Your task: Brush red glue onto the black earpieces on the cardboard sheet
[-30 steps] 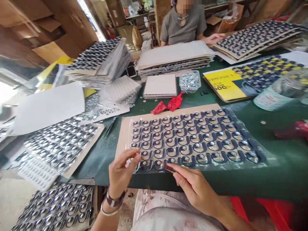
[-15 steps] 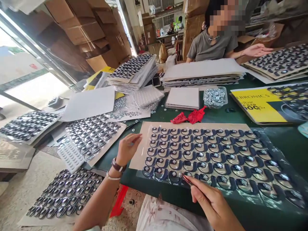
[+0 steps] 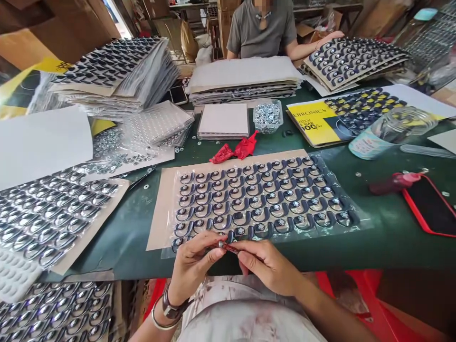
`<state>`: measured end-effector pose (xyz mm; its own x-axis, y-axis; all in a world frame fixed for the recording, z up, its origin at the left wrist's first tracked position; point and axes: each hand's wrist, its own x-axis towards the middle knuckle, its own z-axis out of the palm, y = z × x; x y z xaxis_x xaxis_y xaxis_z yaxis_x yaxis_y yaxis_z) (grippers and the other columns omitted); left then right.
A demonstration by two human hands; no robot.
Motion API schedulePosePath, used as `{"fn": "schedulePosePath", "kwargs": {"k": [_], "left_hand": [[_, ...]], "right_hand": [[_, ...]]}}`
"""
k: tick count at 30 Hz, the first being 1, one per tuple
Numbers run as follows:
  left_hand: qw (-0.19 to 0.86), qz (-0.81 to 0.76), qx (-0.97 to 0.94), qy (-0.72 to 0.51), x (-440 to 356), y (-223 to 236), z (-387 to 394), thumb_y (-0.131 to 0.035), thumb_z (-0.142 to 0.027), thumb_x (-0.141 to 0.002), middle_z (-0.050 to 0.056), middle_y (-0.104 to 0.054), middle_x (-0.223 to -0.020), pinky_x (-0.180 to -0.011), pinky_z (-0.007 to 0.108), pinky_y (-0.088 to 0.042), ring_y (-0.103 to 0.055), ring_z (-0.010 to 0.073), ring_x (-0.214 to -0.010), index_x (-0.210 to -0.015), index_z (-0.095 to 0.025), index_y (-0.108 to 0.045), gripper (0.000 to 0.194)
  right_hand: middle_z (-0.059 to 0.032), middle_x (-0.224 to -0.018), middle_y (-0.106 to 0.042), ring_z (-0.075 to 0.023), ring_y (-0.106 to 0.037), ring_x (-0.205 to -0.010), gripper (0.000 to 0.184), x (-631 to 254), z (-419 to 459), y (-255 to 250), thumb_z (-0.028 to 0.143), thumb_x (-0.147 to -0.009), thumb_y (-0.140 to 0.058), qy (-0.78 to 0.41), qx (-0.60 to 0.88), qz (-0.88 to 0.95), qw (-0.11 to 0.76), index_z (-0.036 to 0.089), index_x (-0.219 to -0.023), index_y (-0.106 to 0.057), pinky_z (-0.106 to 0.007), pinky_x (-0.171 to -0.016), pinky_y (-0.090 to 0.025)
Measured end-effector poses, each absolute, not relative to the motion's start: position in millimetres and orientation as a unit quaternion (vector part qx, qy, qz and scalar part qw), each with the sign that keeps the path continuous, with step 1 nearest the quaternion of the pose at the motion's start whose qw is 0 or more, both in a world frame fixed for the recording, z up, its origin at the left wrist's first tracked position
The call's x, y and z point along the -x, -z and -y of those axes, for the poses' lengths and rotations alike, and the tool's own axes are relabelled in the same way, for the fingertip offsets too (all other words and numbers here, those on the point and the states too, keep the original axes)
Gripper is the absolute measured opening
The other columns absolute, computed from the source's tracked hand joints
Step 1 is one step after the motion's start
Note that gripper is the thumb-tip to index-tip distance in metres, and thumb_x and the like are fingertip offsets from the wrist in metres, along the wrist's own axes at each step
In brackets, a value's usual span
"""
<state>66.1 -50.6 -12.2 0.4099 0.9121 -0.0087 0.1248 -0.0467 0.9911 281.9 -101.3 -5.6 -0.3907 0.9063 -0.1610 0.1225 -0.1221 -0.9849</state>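
1. Now, a small shiny bit (image 3: pixel 221 244) is pinched by the left hand (image 3: pixel 197 260) between thumb and fingers, with hardly any gap. It seems to be held by the tips so that not much of it is covered.
2. A thin red tool (image 3: pixel 232 249) is gripped by the right hand (image 3: pixel 272 267), and its tip is pointed at the bit. Whether the two touch cannot be told.
3. Both hands are kept close together over the near edge of the worktop (image 3: pixel 388 247), perhaps so that they can be held steady.
4. By that same edge, near its middle, a brown card (image 3: pixel 156 228) is laid, likely so that it can be reached by both hands. Black curled pieces (image 3: pixel 250 232) are set on it in rows, maybe so that none get mixed up.
5. Red scraps (image 3: pixel 245 148) are left just past the card's far edge. Behind them is a clear tub (image 3: pixel 267 129), probably used to stop its many shiny discs from rolling off.
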Motion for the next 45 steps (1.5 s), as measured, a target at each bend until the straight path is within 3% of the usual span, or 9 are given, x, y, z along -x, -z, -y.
{"fn": "schedulePosePath", "kwargs": {"k": [10, 18, 23, 28, 30, 32, 35, 38, 45], "left_hand": [[0.584, -0.424, -0.582, -0.373, -82, 15, 58, -0.07, -0.023, -0.085, 0.005, -0.069, -0.083, -0.066, 0.019, -0.055, -0.066, 0.0128, -0.071, -0.098, -0.02, -0.076, 0.015], [0.634, -0.436, -0.524, -0.364, -76, 18, 66, -0.071, -0.025, -0.085, 0.007, -0.07, -0.093, -0.064, 0.023, -0.057, -0.068, 0.0141, -0.067, -0.095, -0.021, -0.076, 0.013], [0.659, -0.445, -0.49, -0.357, -74, 24, 68, -0.071, -0.025, -0.085, 0.007, -0.069, -0.092, -0.065, 0.022, -0.056, -0.067, 0.0126, -0.067, -0.097, -0.02, -0.076, 0.014], [0.646, -0.45, -0.461, -0.409, -60, 20, 60, -0.073, -0.026, -0.085, 0.004, -0.068, -0.096, -0.071, 0.018, -0.053, -0.064, 0.0095, -0.074, -0.103, -0.022, -0.073, 0.019], [0.658, -0.445, -0.446, -0.412, -56, 15, 56, -0.075, -0.03, -0.083, 0.003, -0.068, -0.094, -0.069, 0.017, -0.052, -0.063, 0.0085, -0.071, -0.1, -0.023, -0.074, 0.018], [0.69, -0.438, -0.428, -0.385, -56, 10, 53, -0.074, -0.033, -0.084, 0.003, -0.069, -0.089, -0.067, 0.018, -0.051, -0.062, 0.0086, -0.067, -0.098, -0.022, -0.075, 0.018], [0.752, -0.421, -0.4, -0.311, -63, 7, 52, -0.071, -0.037, -0.086, 0.006, -0.068, -0.079, -0.062, 0.02, -0.051, -0.062, 0.0103, -0.063, -0.096, -0.017, -0.075, 0.023], [0.799, -0.399, -0.378, -0.243, -69, 9, 53, -0.069, -0.04, -0.087, 0.009, -0.068, -0.076, -0.06, 0.022, -0.051, -0.062, 0.0122, -0.063, -0.095, -0.013, -0.075, 0.029], [0.826, -0.377, -0.379, -0.177, -67, 11, 51, -0.065, -0.042, -0.09, 0.01, -0.07, -0.079, -0.063, 0.022, -0.051, -0.063, 0.0116, -0.063, -0.092, -0.011, -0.074, 0.032]], "right_hand": [[0.0033, -0.064, -0.057, -0.0094, -0.052, -0.058, 0.041, -280, 118, 8, 0.041, -0.104, -0.038, -0.608, 0.474, 0.544, 0.331, 0.018, -0.131, -0.059, -0.021, -0.061, -0.04], [0.0064, -0.061, -0.049, -0.0105, -0.046, -0.055, 0.03, -279, 123, 9, 0.041, -0.104, -0.036, -0.627, 0.473, 0.538, 0.308, 0.022, -0.119, -0.054, -0.022, -0.057, -0.035], [0.0002, -0.093, -0.067, -0.0143, -0.061, -0.077, 0.024, -283, 119, 1, 0.031, -0.104, -0.036, -0.535, 0.51, 0.616, 0.273, 0.027, -0.122, -0.053, -0.025, -0.071, -0.039], [0.005, -0.066, -0.06, -0.0118, -0.055, -0.056, 0.021, -283, 120, 6, 0.033, -0.103, -0.04, -0.558, 0.508, 0.613, 0.236, 0.024, -0.115, -0.056, -0.023, -0.057, -0.037], [0.0056, -0.066, -0.06, -0.0113, -0.056, -0.056, 0.021, -285, 123, 9, 0.033, -0.103, -0.042, -0.556, 0.497, 0.622, 0.24, 0.024, -0.117, -0.055, -0.022, -0.056, -0.039], [0.0033, -0.08, -0.067, -0.0113, -0.063, -0.067, 0.022, -289, 124, 10, 0.029, -0.103, -0.044, -0.502, 0.488, 0.66, 0.272, 0.025, -0.123, -0.053, -0.021, -0.063, -0.044], [-0.0037, -0.103, -0.071, -0.0136, -0.068, -0.085, 0.028, -296, 119, 11, 0.021, -0.102, -0.048, -0.306, 0.462, 0.759, 0.343, 0.021, -0.13, -0.05, -0.023, -0.072, -0.047], [-0.0057, -0.099, -0.071, -0.0142, -0.067, -0.081, 0.032, -304, 108, 13, 0.013, -0.097, -0.054, -0.134, 0.428, 0.817, 0.362, 0.015, -0.129, -0.051, -0.025, -0.068, -0.046], [-0.0065, -0.098, -0.069, -0.0176, -0.063, -0.085, 0.032, -318, 93, 16, 0.009, -0.097, -0.05, -0.057, 0.397, 0.875, 0.272, 0.015, -0.127, -0.058, -0.032, -0.074, -0.047]]}}
